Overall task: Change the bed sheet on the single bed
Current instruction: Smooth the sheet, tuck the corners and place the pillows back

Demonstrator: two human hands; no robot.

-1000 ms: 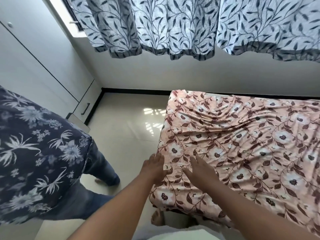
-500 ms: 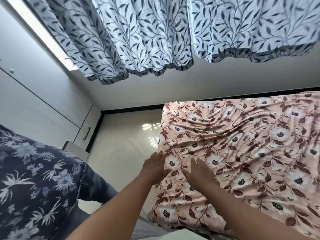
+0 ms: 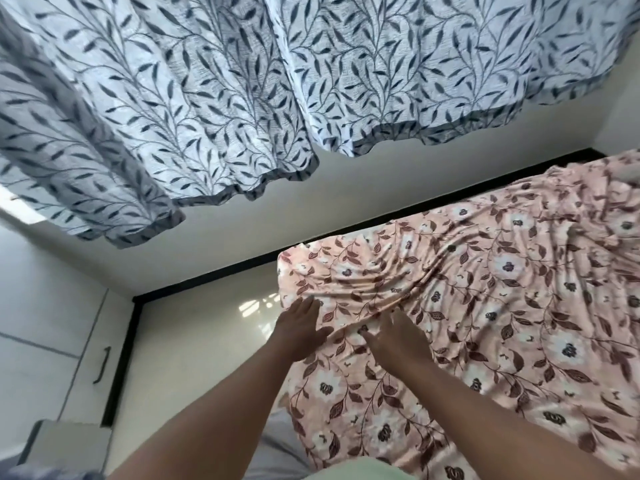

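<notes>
Closest in, 2 bare forearms reach forward from the bottom of the view, over a strip of grey cloth (image 3: 277, 455) at the lower edge. The left hand (image 3: 299, 329) lies flat with fingers straight and together, resting at the left edge of the bed sheet (image 3: 485, 323), gripping nothing. Just beside it, the right hand (image 3: 398, 341) is spread flat on the pink floral fabric, fingers straight and splayed, pressing down and holding nothing. The sheet covers the bed across the right half of the view, wrinkled, with a bunched ridge of folds running right in front of both sets of fingertips and up toward the far corner. To the left, glossy pale floor (image 3: 207, 334) catches a patch of light, bordered by a black skirting strip (image 3: 124, 358) and a white cupboard door with a dark handle (image 3: 102, 365). Beyond, a plain wall, and above it leaf-patterned curtains (image 3: 242, 98) hang in folds.
</notes>
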